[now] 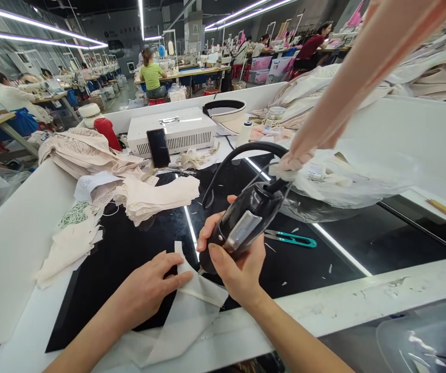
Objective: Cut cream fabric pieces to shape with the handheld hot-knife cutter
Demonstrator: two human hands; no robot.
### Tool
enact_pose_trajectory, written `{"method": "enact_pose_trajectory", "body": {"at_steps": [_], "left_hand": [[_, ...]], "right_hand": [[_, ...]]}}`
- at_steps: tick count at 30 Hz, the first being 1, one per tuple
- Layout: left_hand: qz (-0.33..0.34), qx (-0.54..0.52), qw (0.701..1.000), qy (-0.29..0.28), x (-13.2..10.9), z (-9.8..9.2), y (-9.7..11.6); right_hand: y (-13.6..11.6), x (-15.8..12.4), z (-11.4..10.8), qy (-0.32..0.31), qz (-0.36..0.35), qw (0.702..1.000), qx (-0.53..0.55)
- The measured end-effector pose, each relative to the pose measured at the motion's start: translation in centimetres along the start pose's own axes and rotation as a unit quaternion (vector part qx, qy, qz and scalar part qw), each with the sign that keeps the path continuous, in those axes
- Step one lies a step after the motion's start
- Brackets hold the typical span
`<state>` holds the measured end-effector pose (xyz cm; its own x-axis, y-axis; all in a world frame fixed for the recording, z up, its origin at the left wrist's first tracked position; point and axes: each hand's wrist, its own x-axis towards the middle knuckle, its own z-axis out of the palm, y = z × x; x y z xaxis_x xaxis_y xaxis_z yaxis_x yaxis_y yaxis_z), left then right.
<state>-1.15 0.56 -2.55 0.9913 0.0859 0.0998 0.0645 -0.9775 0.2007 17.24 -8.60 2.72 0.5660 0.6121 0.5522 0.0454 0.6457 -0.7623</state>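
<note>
My right hand (235,264) is wrapped round a black hand-held tool with a metal plate (242,224), its tip pointing down at a white fabric piece (197,295) on the black glossy worktop (129,254). A thick black cable (238,153) loops up from the tool's back. My left hand (151,287) lies flat with fingers stretched, pressing the white fabric piece down just left of the tool's tip.
Teal thread snips (291,239) lie right of the tool. Stacks of cream fabric pieces (156,197) sit at the left, a white box unit (176,129) with a phone (158,147) behind. Plastic bags of fabric (347,176) crowd the right. Other workers sit at far sewing tables.
</note>
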Motion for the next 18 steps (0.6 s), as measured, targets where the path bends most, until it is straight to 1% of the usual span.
{"method": "enact_pose_trajectory", "body": {"at_steps": [5, 8, 12, 18], "left_hand": [[0.005, 0.001, 1.000, 0.009, 0.0, 0.2, -0.1], [0.009, 0.002, 1.000, 0.029, 0.1, 0.1, 0.0], [0.012, 0.008, 0.999, 0.051, 0.2, -0.1, 0.1], [0.014, 0.011, 0.998, 0.057, 0.4, -0.1, 0.2]], "right_hand": [[0.7, 0.3, 0.4, -0.001, -0.002, 1.000, 0.015], [1.1, 0.3, 0.6, -0.001, 0.015, 1.000, 0.014], [1.1, 0.5, 0.8, 0.020, 0.039, 0.999, -0.010], [1.3, 0.7, 1.3, 0.012, 0.049, 0.998, 0.026]]}}
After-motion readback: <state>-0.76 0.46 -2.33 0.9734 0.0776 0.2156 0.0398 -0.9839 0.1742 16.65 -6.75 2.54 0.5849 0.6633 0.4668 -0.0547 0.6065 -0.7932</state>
